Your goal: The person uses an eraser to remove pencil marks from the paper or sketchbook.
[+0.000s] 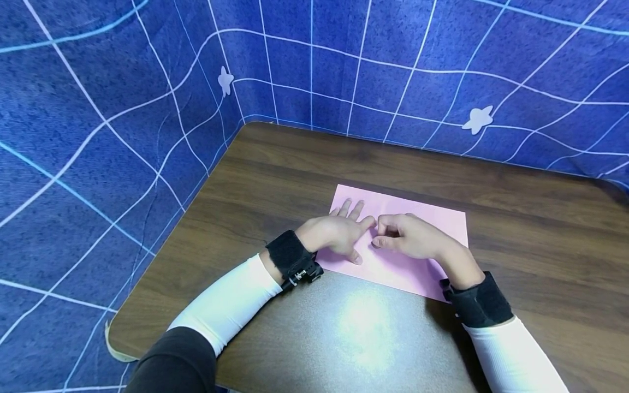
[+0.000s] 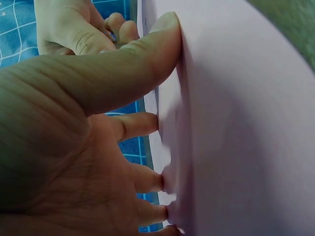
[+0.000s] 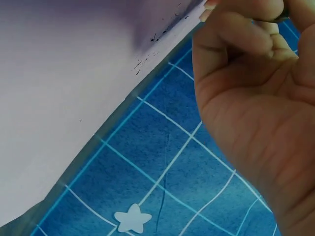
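A pink sheet of paper (image 1: 393, 275) lies flat on the wooden table. My left hand (image 1: 339, 234) rests on its left part with the fingers spread and the fingertips and thumb touching the paper. Just to the right, my right hand (image 1: 415, 236) is over the middle of the sheet, its fingers curled. Between its thumb and fingers it pinches a small dark thing (image 3: 283, 15), mostly hidden by the fingers; I cannot tell its kind. In the right wrist view, black specks (image 3: 153, 37) are scattered on the paper near this hand.
The brown wood-grain table (image 1: 275, 169) extends on all sides of the sheet, with a bright glare in front. Blue cloth (image 1: 334, 65) with white lines and star shapes stands behind and to the left. Each wrist wears a black strap (image 1: 481, 303).
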The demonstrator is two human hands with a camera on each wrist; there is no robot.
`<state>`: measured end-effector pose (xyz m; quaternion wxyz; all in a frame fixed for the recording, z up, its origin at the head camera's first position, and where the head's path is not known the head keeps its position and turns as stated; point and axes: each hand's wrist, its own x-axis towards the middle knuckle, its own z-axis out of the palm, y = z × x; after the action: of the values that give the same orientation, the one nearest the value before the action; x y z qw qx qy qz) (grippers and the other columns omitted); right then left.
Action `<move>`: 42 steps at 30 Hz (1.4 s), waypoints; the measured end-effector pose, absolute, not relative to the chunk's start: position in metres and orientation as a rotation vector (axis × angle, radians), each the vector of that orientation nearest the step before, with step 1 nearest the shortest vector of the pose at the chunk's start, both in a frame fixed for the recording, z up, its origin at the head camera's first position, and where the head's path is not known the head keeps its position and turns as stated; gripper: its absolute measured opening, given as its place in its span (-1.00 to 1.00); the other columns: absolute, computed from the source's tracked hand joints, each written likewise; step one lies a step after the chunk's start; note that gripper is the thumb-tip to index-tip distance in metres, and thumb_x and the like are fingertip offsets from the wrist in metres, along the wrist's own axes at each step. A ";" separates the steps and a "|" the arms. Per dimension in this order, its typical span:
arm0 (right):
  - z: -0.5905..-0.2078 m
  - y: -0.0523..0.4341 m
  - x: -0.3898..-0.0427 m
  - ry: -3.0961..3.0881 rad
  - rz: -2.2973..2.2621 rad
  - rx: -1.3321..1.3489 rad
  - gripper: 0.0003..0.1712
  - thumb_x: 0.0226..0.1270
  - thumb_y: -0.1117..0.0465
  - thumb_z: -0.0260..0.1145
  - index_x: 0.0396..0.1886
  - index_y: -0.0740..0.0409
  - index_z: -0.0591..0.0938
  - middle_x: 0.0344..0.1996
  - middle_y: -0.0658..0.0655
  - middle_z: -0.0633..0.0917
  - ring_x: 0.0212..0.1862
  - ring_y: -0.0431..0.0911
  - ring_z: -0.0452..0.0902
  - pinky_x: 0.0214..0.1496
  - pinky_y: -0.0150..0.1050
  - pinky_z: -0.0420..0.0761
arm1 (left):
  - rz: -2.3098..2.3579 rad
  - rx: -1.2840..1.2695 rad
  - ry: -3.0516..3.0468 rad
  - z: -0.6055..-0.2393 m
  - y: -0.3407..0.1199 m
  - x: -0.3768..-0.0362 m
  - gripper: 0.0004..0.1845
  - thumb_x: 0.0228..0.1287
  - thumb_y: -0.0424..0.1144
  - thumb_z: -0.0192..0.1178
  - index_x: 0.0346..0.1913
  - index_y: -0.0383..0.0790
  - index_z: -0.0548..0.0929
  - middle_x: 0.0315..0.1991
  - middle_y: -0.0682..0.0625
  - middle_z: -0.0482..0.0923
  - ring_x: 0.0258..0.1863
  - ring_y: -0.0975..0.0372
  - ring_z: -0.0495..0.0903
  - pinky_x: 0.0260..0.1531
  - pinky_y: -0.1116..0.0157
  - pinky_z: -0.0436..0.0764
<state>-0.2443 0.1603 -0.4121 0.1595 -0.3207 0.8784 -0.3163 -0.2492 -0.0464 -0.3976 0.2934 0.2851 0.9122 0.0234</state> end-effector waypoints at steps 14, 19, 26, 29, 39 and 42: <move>-0.411 0.169 -0.246 2.534 -0.860 -0.725 -0.62 0.24 0.31 0.38 -0.60 0.05 0.35 -0.70 -0.13 0.29 -0.57 -0.21 0.25 -0.50 -0.36 0.21 | 0.078 0.752 2.416 -0.395 -0.047 -0.248 -0.03 0.25 0.15 0.38 0.59 0.15 0.05 0.68 -0.25 -0.49 0.65 -0.17 -0.50 0.65 -0.11 -0.14; -0.410 0.169 -0.246 2.601 -0.788 -0.729 -0.65 0.19 0.30 0.35 -0.62 0.02 0.35 -0.71 -0.14 0.29 -0.56 -0.21 0.26 -0.49 -0.34 0.20 | 0.080 0.754 2.417 -0.395 -0.046 -0.247 -0.03 0.24 0.15 0.38 0.59 0.14 0.06 0.68 -0.26 -0.48 0.65 -0.17 -0.49 0.65 -0.11 -0.13; -0.413 0.165 -0.244 2.498 -0.920 -0.829 -0.71 0.37 0.19 0.38 -0.52 0.00 0.48 -0.67 -0.12 0.40 -0.58 -0.27 0.25 -0.52 -0.37 0.25 | 0.061 0.767 2.423 -0.395 -0.047 -0.246 -0.05 0.23 0.18 0.37 0.56 0.11 0.08 0.67 -0.29 -0.46 0.64 -0.20 -0.46 0.65 -0.10 -0.14; -0.414 0.163 -0.244 2.374 -0.990 -0.857 -0.74 0.42 0.17 0.37 -0.46 0.05 0.51 -0.63 -0.08 0.47 -0.56 -0.28 0.31 -0.51 -0.38 0.30 | 0.053 0.768 2.424 -0.395 -0.047 -0.246 -0.06 0.23 0.19 0.38 0.54 0.10 0.10 0.67 -0.29 -0.45 0.64 -0.20 -0.46 0.64 -0.11 -0.13; -0.411 0.160 -0.243 2.499 -0.873 -0.800 -0.61 0.27 0.26 0.44 -0.59 0.02 0.38 -0.68 -0.13 0.32 -0.56 -0.25 0.25 -0.49 -0.37 0.23 | 0.062 0.767 2.423 -0.397 -0.047 -0.248 -0.06 0.22 0.18 0.39 0.54 0.10 0.11 0.67 -0.30 -0.45 0.64 -0.21 -0.46 0.64 -0.12 -0.11; -0.411 0.163 -0.243 2.564 -0.836 -0.774 -0.60 0.19 0.31 0.42 -0.61 0.02 0.35 -0.70 -0.14 0.30 -0.58 -0.23 0.25 -0.50 -0.36 0.21 | 0.063 0.764 2.424 -0.398 -0.047 -0.249 -0.04 0.21 0.18 0.39 0.56 0.12 0.09 0.67 -0.29 -0.45 0.65 -0.20 -0.46 0.64 -0.12 -0.11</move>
<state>-0.2435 0.1629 -0.4106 0.1670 -0.2719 0.9010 -0.2939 -0.2487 -0.0472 -0.3976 0.2952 0.2872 0.9109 0.0238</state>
